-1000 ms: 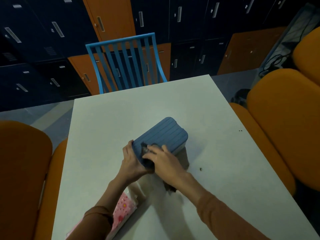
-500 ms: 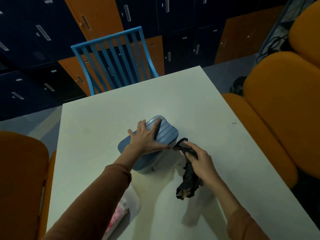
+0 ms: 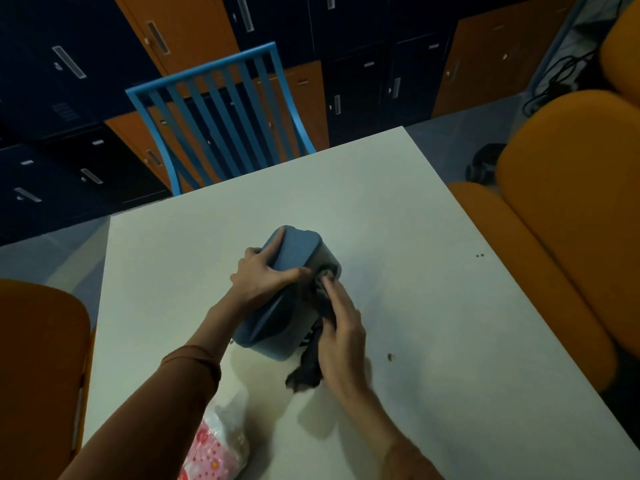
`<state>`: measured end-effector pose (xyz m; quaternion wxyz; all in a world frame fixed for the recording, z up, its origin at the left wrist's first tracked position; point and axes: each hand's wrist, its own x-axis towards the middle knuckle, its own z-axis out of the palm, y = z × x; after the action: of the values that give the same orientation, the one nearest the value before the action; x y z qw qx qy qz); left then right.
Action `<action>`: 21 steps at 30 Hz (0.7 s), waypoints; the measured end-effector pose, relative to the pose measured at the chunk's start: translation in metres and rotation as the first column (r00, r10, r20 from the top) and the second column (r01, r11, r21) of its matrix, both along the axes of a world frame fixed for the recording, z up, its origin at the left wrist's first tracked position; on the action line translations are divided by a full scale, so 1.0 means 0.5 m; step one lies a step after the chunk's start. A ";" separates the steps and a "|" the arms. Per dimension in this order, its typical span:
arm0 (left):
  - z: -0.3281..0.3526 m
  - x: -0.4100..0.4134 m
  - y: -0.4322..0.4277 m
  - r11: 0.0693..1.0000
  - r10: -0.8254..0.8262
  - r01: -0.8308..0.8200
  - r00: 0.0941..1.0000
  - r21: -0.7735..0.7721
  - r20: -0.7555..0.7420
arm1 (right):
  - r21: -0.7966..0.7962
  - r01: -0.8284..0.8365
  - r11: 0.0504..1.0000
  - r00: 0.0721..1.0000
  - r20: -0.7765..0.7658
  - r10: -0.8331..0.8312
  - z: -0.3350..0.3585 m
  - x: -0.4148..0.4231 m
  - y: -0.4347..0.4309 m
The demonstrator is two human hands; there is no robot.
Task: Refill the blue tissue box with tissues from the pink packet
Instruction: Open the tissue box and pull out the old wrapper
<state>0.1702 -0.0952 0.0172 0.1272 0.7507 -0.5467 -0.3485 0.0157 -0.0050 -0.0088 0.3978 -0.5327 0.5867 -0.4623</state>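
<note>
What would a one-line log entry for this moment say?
left hand: grips blue tissue box | right hand: holds dark crumpled material against box | pink packet: on table, unheld

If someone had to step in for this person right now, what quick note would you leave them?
Left hand: grips the blue tissue box, which is tipped on its side on the white table.
Right hand: holds a dark crumpled sheet against the box, with its fingertips at the opening. I cannot tell whether the sheet is going in or coming out.
Pink packet: lies at the near table edge beside the left forearm, with neither hand on it.
Done: nothing from the packet is visibly in the box.
Left: deal with the dark sheet, load the packet's tissues and set the box upright.
</note>
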 end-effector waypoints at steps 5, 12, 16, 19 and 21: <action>-0.002 0.012 -0.006 0.999 0.031 -0.031 0.999 0.012 -0.037 | -0.010 -0.078 0.997 0.985 -0.156 0.076 0.005 -0.018 -0.226; -0.026 0.037 -0.021 0.997 0.079 -0.076 0.992 0.026 -0.103 | -0.010 -0.050 0.999 0.983 -0.176 0.047 -0.050 -0.027 -0.135; -0.027 0.041 -0.016 0.994 0.106 -0.103 0.987 0.031 -0.123 | 0.181 -0.012 0.983 0.997 -0.074 0.026 -0.062 -0.036 -0.140; -0.032 0.047 -0.014 0.990 0.139 -0.135 0.977 0.036 -0.162 | 0.101 -0.016 0.995 0.994 -0.102 0.027 0.000 -0.006 -0.173; -0.026 0.046 -0.013 0.994 0.113 -0.112 0.981 0.015 -0.158 | -0.038 -0.049 0.998 0.986 -0.161 0.042 0.041 0.020 -0.177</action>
<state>0.1931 -0.1017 0.0042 0.1873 0.7506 -0.4906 -0.4011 0.0254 -0.0933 0.0117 0.3485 -0.5896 0.5946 -0.4211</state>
